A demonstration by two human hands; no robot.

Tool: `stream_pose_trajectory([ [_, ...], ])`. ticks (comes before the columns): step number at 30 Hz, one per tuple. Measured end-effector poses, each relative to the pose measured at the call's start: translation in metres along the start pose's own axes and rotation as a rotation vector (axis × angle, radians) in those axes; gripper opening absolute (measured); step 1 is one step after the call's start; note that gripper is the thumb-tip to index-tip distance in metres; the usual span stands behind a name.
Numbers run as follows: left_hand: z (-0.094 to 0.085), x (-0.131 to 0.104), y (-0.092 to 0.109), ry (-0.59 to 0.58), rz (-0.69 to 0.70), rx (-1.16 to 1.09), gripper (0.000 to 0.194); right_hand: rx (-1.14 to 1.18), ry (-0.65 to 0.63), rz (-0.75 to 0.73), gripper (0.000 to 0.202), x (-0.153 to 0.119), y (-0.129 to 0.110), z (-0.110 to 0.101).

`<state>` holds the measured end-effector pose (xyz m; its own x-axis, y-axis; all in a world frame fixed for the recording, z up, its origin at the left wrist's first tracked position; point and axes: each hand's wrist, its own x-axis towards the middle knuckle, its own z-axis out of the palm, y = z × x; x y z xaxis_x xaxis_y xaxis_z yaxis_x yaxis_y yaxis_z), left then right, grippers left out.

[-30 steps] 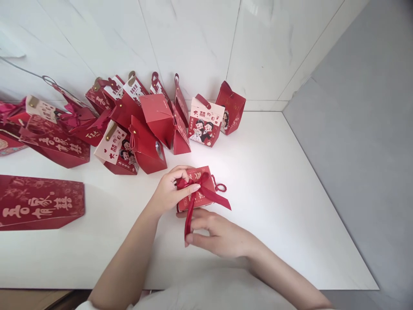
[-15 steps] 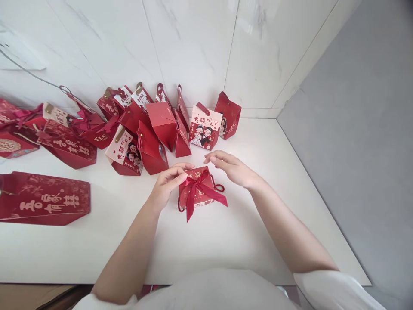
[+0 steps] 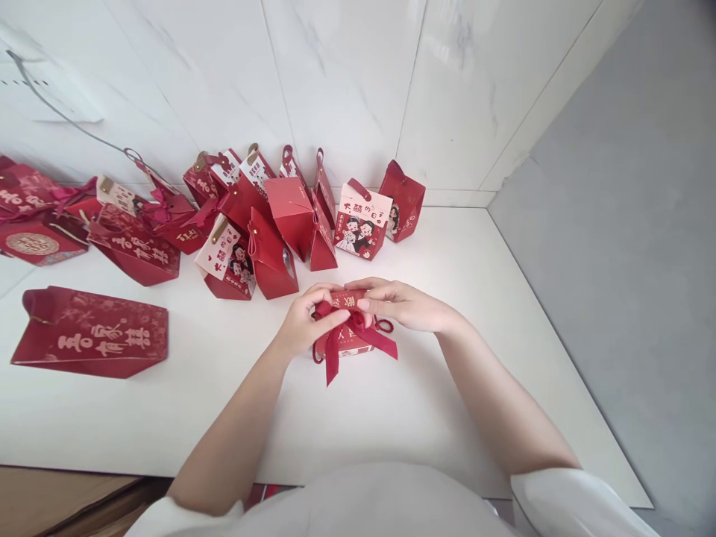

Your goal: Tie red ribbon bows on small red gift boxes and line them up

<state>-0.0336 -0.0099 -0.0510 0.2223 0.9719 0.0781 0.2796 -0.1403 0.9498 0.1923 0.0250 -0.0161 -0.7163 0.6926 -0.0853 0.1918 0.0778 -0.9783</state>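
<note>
A small red gift box (image 3: pixel 350 344) with pale lettering sits on the white table, tied with a dark red ribbon bow (image 3: pixel 331 362) whose two tails hang over its near side. My left hand (image 3: pixel 313 319) is closed at the bow's left loop, thumb on the ribbon and fingers behind the box's far edge. On the other side, my right hand (image 3: pixel 403 304) pinches the right loop between thumb and fingers. Both hands partly hide the bow and the box's top. A twisted red cord handle (image 3: pixel 383 325) sticks out at the box's right.
Several red gift boxes stand along the marble-look wall (image 3: pixel 347 82), among them a box with a cartoon couple (image 3: pixel 362 224) and a plain red box (image 3: pixel 273 257). A larger red box (image 3: pixel 101 335) lies at left. A cable (image 3: pixel 67 115) runs along the wall. The table's right edge borders grey floor.
My right hand has come down and left from above the box onto the bow. My left thumb has moved right across the ribbon. The view has shifted slightly.
</note>
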Motion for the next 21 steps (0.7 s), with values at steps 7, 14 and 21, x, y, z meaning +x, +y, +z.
stream_pose_trajectory([
  [7,0.005,-0.004,0.005,-0.015,-0.064,-0.04,0.028,-0.158,0.178,-0.008,0.027,-0.016,-0.001,-0.012],
  [14,0.001,-0.002,0.002,-0.036,0.007,0.067,0.02,-0.278,0.249,-0.031,0.021,-0.02,-0.004,-0.007],
  [21,-0.002,-0.004,0.006,-0.082,0.014,0.159,0.011,-0.186,0.154,0.261,0.049,-0.01,0.001,0.005],
])
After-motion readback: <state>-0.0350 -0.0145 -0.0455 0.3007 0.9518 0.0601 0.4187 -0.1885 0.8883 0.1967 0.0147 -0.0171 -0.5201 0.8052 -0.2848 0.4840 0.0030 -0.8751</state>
